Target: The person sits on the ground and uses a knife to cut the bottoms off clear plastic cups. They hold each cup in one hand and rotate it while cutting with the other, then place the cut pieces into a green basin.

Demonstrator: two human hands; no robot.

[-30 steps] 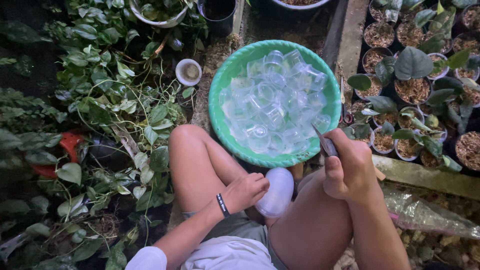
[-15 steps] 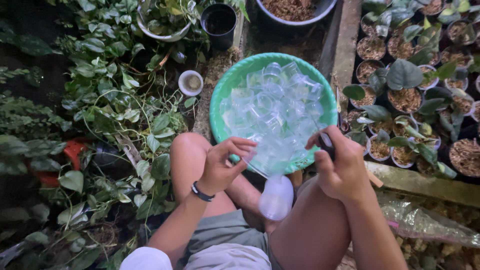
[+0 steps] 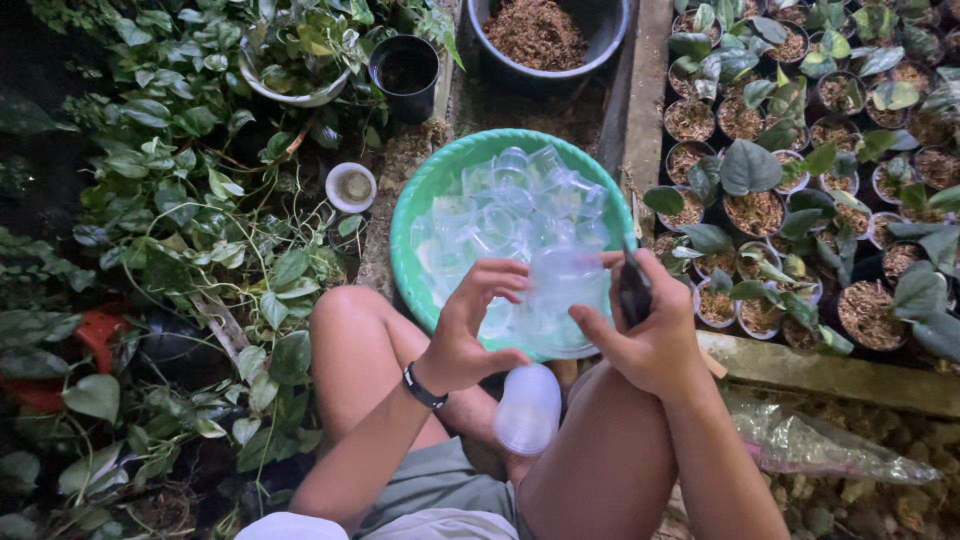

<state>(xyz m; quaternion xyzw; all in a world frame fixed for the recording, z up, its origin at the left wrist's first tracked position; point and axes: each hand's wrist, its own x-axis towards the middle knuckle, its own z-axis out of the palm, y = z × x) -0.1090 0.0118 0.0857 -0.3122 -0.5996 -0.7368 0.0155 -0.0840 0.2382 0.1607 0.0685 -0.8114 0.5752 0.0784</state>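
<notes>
I sit with knees apart over a green basin point(image 3: 412, 225) filled with several clear plastic cups point(image 3: 515, 195). My left hand point(image 3: 468, 335) holds one clear plastic cup point(image 3: 562, 285) above the basin's near rim, fingers curled on its left side. My right hand point(image 3: 655, 340) grips a dark tool point(image 3: 634, 290) that points up, and its thumb touches the same cup from the right. A stack of translucent cups point(image 3: 528, 408) lies between my thighs, below both hands. A black band is on my left wrist.
Leafy vines point(image 3: 200, 210) crowd the ground on the left. A black pot point(image 3: 403, 65), a soil-filled tub point(image 3: 548, 30) and a small white cup point(image 3: 351, 187) stand behind the basin. Rows of potted seedlings point(image 3: 760, 190) fill the right, past a concrete curb point(image 3: 645, 95). A plastic bag point(image 3: 810, 445) lies lower right.
My left hand rose from the cup stack between my legs to the basin and now holds a clear cup. My right hand with the tool came in to meet it.
</notes>
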